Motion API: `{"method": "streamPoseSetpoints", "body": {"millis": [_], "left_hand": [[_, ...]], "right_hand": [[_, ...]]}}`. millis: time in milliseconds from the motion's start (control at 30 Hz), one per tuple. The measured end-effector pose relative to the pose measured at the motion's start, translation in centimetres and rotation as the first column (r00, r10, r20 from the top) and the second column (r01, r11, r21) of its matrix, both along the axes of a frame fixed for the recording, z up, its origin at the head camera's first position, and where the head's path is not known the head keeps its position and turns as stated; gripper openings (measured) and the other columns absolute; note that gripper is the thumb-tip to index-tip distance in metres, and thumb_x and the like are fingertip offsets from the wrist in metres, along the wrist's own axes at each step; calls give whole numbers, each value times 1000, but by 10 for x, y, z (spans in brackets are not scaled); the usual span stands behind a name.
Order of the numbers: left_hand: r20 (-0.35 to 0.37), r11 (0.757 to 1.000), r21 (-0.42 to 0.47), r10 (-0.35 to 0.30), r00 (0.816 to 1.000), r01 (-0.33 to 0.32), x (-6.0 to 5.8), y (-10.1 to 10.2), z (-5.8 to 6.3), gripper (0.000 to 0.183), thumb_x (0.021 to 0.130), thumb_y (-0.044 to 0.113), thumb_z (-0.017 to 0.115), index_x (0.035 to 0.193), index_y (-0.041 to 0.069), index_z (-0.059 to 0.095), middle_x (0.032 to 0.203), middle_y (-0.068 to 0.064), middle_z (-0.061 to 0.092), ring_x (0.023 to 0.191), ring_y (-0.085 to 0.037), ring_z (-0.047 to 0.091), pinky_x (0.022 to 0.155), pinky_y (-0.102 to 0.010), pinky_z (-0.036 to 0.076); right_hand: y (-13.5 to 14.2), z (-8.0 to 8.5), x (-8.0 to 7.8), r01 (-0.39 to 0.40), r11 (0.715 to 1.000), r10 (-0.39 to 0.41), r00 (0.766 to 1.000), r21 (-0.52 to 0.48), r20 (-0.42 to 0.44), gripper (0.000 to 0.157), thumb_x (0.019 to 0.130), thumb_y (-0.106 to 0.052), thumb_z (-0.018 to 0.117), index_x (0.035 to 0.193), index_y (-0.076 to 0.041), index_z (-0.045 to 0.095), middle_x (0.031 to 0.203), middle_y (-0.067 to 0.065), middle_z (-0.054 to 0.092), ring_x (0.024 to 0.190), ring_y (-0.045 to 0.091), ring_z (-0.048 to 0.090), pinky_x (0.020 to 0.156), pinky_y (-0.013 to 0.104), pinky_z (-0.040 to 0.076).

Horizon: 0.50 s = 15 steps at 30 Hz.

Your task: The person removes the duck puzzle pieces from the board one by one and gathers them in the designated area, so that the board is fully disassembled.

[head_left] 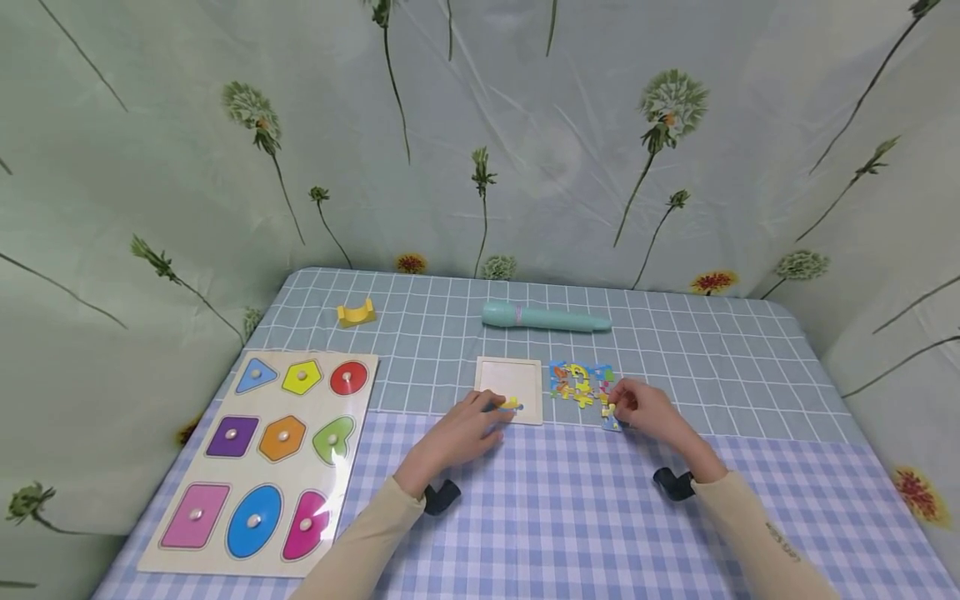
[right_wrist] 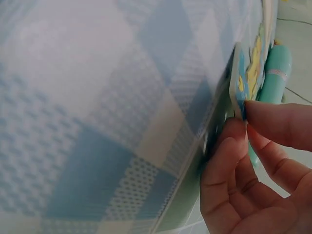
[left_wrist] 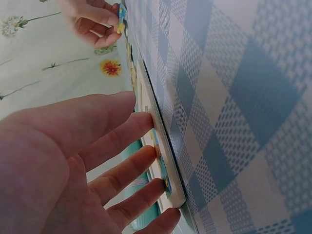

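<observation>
My right hand [head_left: 651,410] pinches a blue and yellow jigsaw piece [right_wrist: 240,84] between thumb and fingers, at the lower right corner of several colourful jigsaw pieces [head_left: 577,385]. Those lie on the cloth just right of a square wooden puzzle tray [head_left: 513,377]. In the head view my left hand [head_left: 467,427] rests at the tray's lower left, fingers spread. The left wrist view shows its fingertips [left_wrist: 147,152] touching the tray edge and a piece inside. That yellow and blue piece [head_left: 512,404] lies along the tray's near side, partly hidden by the fingers.
A wooden shape board [head_left: 360,417] with knobbed coloured shapes lies at the left. Behind the tray is a teal microphone-shaped object [head_left: 551,318]. A yellow curved block [head_left: 356,313] sits at the back left. Checked cloth [head_left: 555,517] covers the near part of the table.
</observation>
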<state>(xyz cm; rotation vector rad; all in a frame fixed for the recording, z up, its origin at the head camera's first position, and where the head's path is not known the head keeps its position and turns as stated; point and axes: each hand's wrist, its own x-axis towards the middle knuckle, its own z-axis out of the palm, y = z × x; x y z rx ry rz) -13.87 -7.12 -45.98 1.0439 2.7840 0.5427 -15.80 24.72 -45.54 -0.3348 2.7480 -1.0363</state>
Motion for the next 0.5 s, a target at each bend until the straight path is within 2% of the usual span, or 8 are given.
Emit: {"method": "streamPoseSetpoints", "body": {"millis": [100,333,433,500], "left_hand": [[8,1000,16,3,1000,-3,0,0,-1,34,96,21,59,127,9,62,134,-13,48,117,-28,46,93,-44,44],[22,999,48,9,1000,-10,2,-3,-3,34,96,20,59,129,10,61,133,-13,47,119,-29,45,95,-44,42],[27,997,80,16,1000,-18,3,-8,-2,34,95,19,60,128,10,62,134,-13,47,123,-30,44,99,-46,39],[33,995,97,25,999,-28,3,-13,-2,33,95,18,61,127,9,62,135,-13,47,126,-31,42,101,-47,37]], "right_hand": [[-2,-2,2,5,998,-2,999,58,-43,12,78,6,59,88,-1,58,70,1,51,64,15,45,57,28,39],[-9,0,5,0,978,14,998,208,-65,14,80,9,61,88,-2,57,73,5,50,65,19,44,57,32,39],[-11,1,5,0,972,19,996,233,-82,16,79,9,63,85,-3,56,74,5,48,67,19,44,57,32,38],[-14,3,4,-6,979,29,994,205,-108,16,78,9,64,83,-4,56,73,4,49,66,18,44,57,31,39]]}}
